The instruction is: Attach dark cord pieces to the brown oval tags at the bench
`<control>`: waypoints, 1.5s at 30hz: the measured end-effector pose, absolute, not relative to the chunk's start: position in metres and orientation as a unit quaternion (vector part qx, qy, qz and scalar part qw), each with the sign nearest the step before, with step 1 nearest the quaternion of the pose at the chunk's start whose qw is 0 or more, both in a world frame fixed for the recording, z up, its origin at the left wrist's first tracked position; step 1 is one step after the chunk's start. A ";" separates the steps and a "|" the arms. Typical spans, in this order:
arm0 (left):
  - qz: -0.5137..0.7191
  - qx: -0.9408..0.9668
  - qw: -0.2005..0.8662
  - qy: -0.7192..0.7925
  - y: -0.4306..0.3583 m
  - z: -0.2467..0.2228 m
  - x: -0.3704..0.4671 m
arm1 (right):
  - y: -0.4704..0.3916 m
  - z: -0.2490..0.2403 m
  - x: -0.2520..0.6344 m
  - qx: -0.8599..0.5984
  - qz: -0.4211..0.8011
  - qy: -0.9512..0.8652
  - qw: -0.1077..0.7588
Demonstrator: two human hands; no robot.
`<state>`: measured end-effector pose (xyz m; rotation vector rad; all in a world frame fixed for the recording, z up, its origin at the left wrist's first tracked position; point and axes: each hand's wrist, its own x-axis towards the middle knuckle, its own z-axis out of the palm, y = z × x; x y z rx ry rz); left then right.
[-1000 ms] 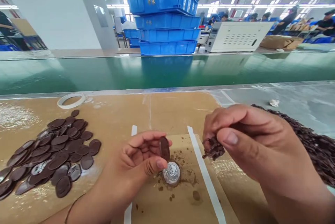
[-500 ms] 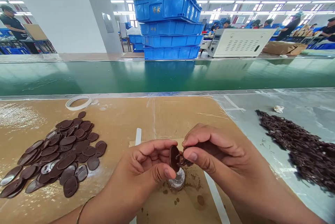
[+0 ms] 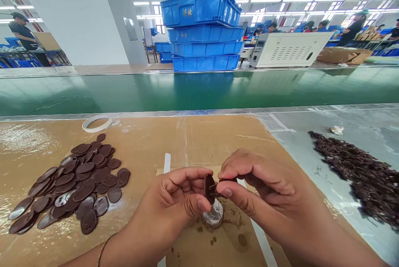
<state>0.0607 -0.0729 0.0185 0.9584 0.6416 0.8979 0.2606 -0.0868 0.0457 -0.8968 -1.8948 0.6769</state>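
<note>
My left hand [image 3: 174, 200] pinches a dark brown oval disc [image 3: 208, 186] upright between thumb and fingers. My right hand [image 3: 262, 188] presses a small dark brown part [image 3: 214, 191] against the disc's face with thumb and forefinger. Both hands hover just above a small shiny silver cylinder [image 3: 213, 216] standing on the cardboard mat [image 3: 199, 142]. Brown crumbs and stains lie around the cylinder.
A pile of several brown oval discs [image 3: 75, 181] lies left on the mat, a tape ring [image 3: 97, 123] behind it. A heap of small dark parts [image 3: 358, 175] spreads at right. Beyond: a green conveyor belt [image 3: 199, 88], stacked blue crates [image 3: 204, 30], a white machine box [image 3: 288, 48].
My right hand came in from the right with the small dark parts and now meets the disc in my left hand. The view shifted slightly.
</note>
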 end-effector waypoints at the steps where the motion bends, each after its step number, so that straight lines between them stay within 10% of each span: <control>1: 0.409 0.439 0.745 0.293 -0.073 0.019 0.061 | -0.087 0.046 0.261 -0.362 0.269 -0.770 0.451; 45: 0.493 0.395 0.700 0.333 -0.071 0.000 0.066 | -0.093 0.047 0.221 -0.343 0.569 -0.568 0.486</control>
